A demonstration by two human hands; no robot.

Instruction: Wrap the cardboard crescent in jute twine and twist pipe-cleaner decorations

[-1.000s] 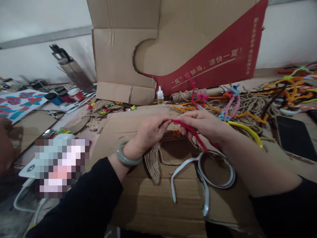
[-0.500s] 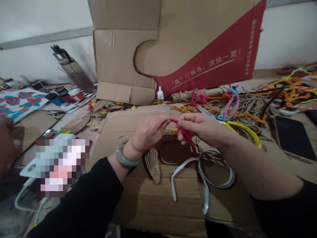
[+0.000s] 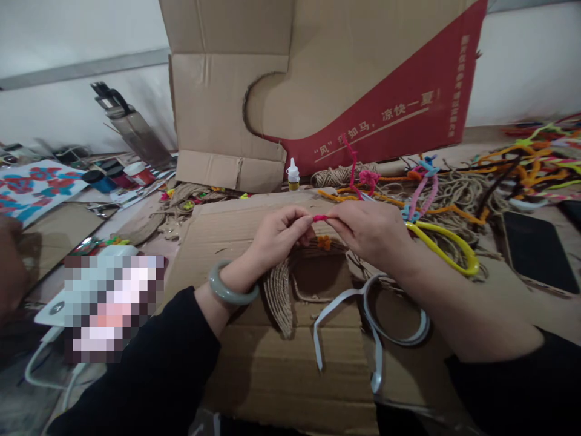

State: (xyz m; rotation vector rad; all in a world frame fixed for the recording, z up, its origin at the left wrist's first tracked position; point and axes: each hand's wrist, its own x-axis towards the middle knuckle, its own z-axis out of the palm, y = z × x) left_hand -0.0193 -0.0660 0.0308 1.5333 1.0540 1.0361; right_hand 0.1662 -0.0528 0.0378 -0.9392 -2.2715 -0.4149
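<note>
Head view: left hand (image 3: 280, 233) pinched one end of a fuzzy pink strip (image 3: 320, 217) between thumb and fingers; right hand (image 3: 374, 230) nipped the other end, its fingertips partly hidden. Strip sat between the two hands, only a short twisted stretch showing, long axis left to right, about level, neither hand clearly nearer. It was held over the far part of the cardboard sheet (image 3: 281, 375), short of its far edge, just beyond the orange tuft (image 3: 324, 243) on the cord-covered arch (image 3: 279, 290). Yellow-handled scissors (image 3: 469, 260) lay beyond the right forearm, toward the sheet's far right corner.
</note>
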